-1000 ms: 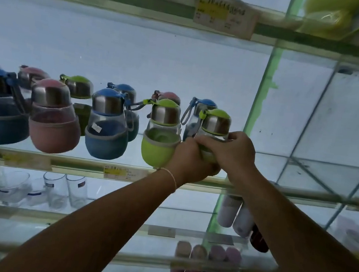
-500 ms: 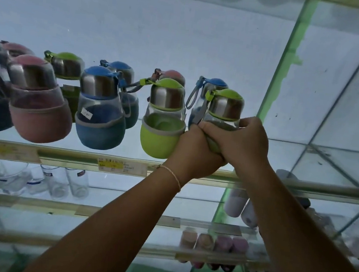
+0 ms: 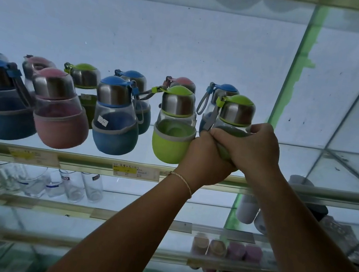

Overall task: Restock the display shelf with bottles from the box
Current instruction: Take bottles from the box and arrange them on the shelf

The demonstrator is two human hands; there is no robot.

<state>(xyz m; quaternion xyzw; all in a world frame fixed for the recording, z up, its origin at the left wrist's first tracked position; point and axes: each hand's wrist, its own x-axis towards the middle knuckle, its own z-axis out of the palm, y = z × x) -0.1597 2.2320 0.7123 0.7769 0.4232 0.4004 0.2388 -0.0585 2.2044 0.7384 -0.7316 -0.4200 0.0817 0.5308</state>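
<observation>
A green bottle [image 3: 235, 115] with a steel cap and green lid stands at the right end of the front row on the glass display shelf [image 3: 80, 161]. Both hands wrap its lower body: my left hand [image 3: 202, 159] grips from the left and below, my right hand [image 3: 251, 147] grips from the right and over the top of the sleeve. Its green sleeve is mostly hidden by the fingers. Beside it on the left stands another green bottle [image 3: 173, 132], touching my left hand. The box is not in view.
Blue [image 3: 114, 123], pink [image 3: 60, 112] and more blue bottles fill the shelf to the left, with a second row behind. Bare glass shelf lies to the right of the held bottle. Lower shelves hold clear glasses [image 3: 73, 185] and small pink tumblers [image 3: 227, 250]. A green upright [image 3: 294, 77] stands at the right.
The view has tilted down and closer, so the upper shelf has left the frame. Both hands keep gripping the green bottle at the same spot on the shelf.
</observation>
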